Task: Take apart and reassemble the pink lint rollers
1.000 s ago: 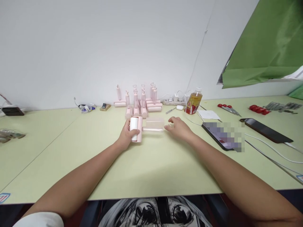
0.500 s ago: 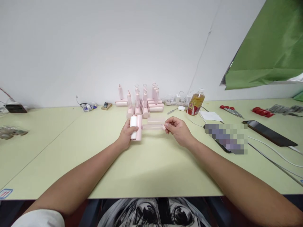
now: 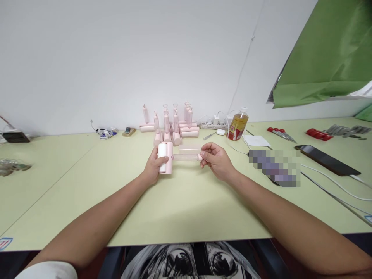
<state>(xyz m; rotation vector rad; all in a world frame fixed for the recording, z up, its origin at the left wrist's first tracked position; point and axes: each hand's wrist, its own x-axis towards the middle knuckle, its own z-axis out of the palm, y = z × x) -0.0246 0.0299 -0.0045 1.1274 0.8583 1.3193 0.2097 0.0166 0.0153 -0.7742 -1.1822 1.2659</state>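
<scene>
At the left end of the bench (image 3: pixel 87 217) lies a dark device (image 3: pixel 16 136), then a bundled white cable (image 3: pixel 106 134) and a small brown box (image 3: pixel 132 132). The left hand (image 3: pixel 151 167) grips the head of a pink roller (image 3: pixel 169 158) at the middle of the bench, thumb across its white roll (image 3: pixel 162 151), in front of similar pink rollers (image 3: pixel 167 136). Its clear handle (image 3: pixel 186 157) points right, where the right hand (image 3: pixel 217 161) pinches the tip between thumb and fingers. Farther right stand a bottle (image 3: pixel 237 127), white paper (image 3: pixel 257 140) and a black phone (image 3: pixel 327 159).
</scene>
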